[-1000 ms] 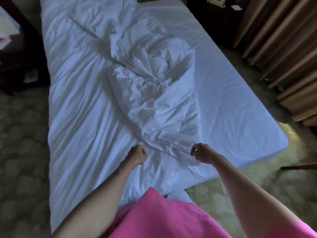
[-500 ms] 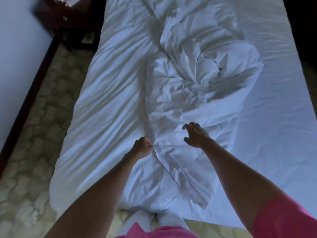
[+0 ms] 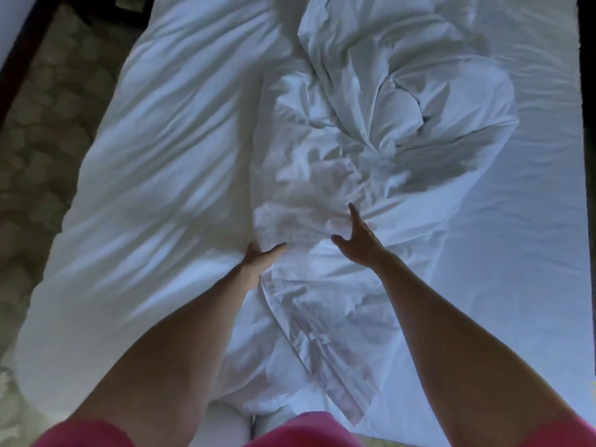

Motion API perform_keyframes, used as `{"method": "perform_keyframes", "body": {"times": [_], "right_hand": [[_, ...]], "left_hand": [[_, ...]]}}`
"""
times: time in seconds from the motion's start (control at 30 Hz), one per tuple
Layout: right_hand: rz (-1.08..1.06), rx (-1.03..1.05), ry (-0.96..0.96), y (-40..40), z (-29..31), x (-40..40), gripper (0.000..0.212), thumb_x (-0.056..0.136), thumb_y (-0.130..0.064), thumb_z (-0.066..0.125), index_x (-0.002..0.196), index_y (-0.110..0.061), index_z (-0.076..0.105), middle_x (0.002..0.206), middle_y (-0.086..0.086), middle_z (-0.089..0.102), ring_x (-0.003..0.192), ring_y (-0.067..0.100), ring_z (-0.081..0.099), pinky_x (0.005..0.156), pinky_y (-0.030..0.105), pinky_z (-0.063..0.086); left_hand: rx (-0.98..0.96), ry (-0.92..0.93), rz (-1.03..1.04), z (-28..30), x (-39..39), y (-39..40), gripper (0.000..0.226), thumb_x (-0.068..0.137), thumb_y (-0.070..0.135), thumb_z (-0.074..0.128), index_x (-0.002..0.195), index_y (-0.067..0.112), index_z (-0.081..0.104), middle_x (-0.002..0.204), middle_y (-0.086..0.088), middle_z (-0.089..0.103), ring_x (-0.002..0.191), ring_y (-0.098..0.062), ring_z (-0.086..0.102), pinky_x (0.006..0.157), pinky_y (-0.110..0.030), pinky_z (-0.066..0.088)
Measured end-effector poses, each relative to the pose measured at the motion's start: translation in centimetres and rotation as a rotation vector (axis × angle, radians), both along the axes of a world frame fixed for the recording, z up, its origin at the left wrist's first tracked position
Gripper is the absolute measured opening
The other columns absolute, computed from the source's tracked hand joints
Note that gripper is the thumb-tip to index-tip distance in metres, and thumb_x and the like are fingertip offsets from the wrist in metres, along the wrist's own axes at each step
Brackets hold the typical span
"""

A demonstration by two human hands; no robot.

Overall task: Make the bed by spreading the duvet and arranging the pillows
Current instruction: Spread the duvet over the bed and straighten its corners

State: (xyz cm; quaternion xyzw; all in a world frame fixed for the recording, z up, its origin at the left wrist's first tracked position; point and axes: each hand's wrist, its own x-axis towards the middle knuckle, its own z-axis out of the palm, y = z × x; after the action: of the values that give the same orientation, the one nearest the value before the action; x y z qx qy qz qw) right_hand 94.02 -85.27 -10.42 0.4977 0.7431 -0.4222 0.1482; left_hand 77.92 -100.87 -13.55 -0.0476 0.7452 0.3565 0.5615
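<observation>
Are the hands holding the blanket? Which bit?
The left hand grips a fold of the duvet near its foot end; the right hand is open, holding nothing.

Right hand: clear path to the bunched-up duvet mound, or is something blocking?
Probably yes. The right hand is open with fingers spread, right at the near folds of the duvet; nothing lies between it and the mound. The left hand holds a fold off to the side.
</observation>
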Motion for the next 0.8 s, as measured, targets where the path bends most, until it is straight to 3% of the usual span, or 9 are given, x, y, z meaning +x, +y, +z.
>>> {"method": "perform_keyframes", "body": {"times": [0.1,0.17,0.27,0.4,0.53,0.63,0.7,0.8], "right_hand": [[-0.232,-0.205,0.083,-2.8,-0.2,-0.4,0.091,0.084,-0.052,0.066,0.154,-0.02,0.016,0.147,0.012,0.047,0.123,0.026,0.052,0.107,0.039,0.039],[-0.396,-0.238,0.122,-4.2,0.6,-1.6,0.095,0.075,-0.065,0.067,0.148,-0.017,0.029,0.14,0.009,0.052,0.12,0.026,0.054,0.105,0.044,0.044],[-0.377,-0.068,0.002,-4.8,3.6,-2.9,0.088,0.073,-0.068,0.068,0.134,-0.009,0.046,0.128,0.009,0.057,0.119,0.028,0.054,0.1,0.042,0.045],[-0.32,0.049,-0.144,-5.0,8.5,-1.4,0.078,0.077,-0.069,0.06,0.122,-0.006,0.056,0.115,0.011,0.063,0.11,0.03,0.058,0.083,0.033,0.044],[-0.552,0.103,-0.076,-7.2,12.2,1.2,0.061,0.093,-0.057,0.043,0.123,-0.004,0.055,0.12,0.014,0.061,0.109,0.034,0.056,0.092,0.039,0.046],[-0.719,0.196,-0.032,-10.9,13.8,4.1,0.057,0.099,-0.049,0.033,0.118,-0.003,0.06,0.117,0.018,0.063,0.106,0.036,0.058,0.093,0.041,0.047],[-0.75,0.214,-0.056,-13.7,14.6,6.6,0.057,0.102,-0.047,0.03,0.118,-0.002,0.06,0.116,0.019,0.062,0.107,0.037,0.058,0.086,0.038,0.046],[-0.785,0.225,-0.052,-17.7,15.7,11.3,0.053,0.101,-0.046,0.032,0.108,-0.002,0.061,0.108,0.019,0.064,0.103,0.038,0.059,0.08,0.036,0.043]], "left_hand": [[0.166,-0.358,0.147,0.9,1.4,1.3,0.041,0.089,0.022,0.07,0.125,0.004,0.063,0.11,-0.011,0.072,0.093,-0.024,0.066,0.079,-0.03,0.05],[0.313,-0.422,0.062,1.9,2.2,2.0,0.028,0.09,0.011,0.065,0.118,0.008,0.066,0.11,-0.009,0.073,0.101,-0.024,0.066,0.092,-0.036,0.051],[0.451,-0.427,-0.061,5.0,3.5,2.3,0.03,0.089,-0.002,0.061,0.117,0.01,0.066,0.115,-0.011,0.071,0.112,-0.026,0.065,0.102,-0.037,0.048],[0.51,-0.316,-0.319,9.7,5.5,1.0,0.039,0.09,0.009,0.069,0.128,0.011,0.06,0.12,-0.006,0.07,0.117,-0.018,0.063,0.097,-0.029,0.05],[0.613,-0.267,-0.513,14.5,7.4,-0.3,0.035,0.094,0.012,0.063,0.128,0.012,0.06,0.118,-0.002,0.071,0.115,-0.015,0.065,0.093,-0.023,0.051],[0.603,-0.162,-0.628,15.9,10.5,-1.8,0.029,0.093,0.001,0.052,0.118,0.007,0.064,0.111,-0.01,0.072,0.108,-0.021,0.067,0.097,-0.035,0.054],[0.533,-0.098,-0.645,16.0,13.7,-3.9,0.025,0.091,0.003,0.049,0.107,0.006,0.067,0.104,-0.012,0.073,0.099,-0.02,0.069,0.091,-0.036,0.055],[0.428,-0.154,-0.581,16.2,19.4,-7.8,0.019,0.09,0.013,0.054,0.098,0.007,0.071,0.097,-0.013,0.075,0.094,-0.025,0.071,0.082,-0.037,0.055]]}}
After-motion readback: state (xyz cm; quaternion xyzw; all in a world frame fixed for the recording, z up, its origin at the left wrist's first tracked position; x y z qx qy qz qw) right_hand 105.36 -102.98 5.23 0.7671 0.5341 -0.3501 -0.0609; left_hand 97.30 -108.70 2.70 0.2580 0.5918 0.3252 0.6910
